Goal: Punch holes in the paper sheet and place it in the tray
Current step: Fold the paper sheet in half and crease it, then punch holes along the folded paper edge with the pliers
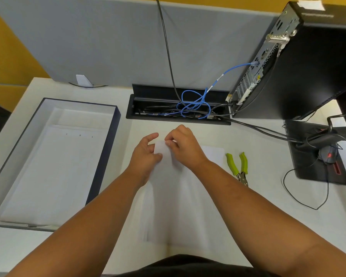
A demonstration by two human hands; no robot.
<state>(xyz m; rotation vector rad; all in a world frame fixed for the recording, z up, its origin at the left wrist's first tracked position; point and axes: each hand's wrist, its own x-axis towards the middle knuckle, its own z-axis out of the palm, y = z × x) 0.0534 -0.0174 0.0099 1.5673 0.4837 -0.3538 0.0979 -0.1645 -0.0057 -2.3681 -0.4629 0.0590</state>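
A white paper sheet (pixel 180 198) lies on the desk in front of me, on top of a small stack of sheets. My left hand (pixel 146 154) and my right hand (pixel 183 145) pinch its lifted far left corner between fingers and thumbs. The green-handled hole punch (pixel 238 164) lies on the desk just right of the stack, untouched. The tray (pixel 108 136), a dark-walled box with a white inside, stands to the left. It holds sheets with small holes along their far edge.
An open cable well (pixel 178 108) with blue and black cables sits behind the hands. A black computer case (pixel 300 66) stands at the back right. Below it a mouse (pixel 328 154) rests on a black pad. A grey partition (pixel 108 37) closes the desk's far side.
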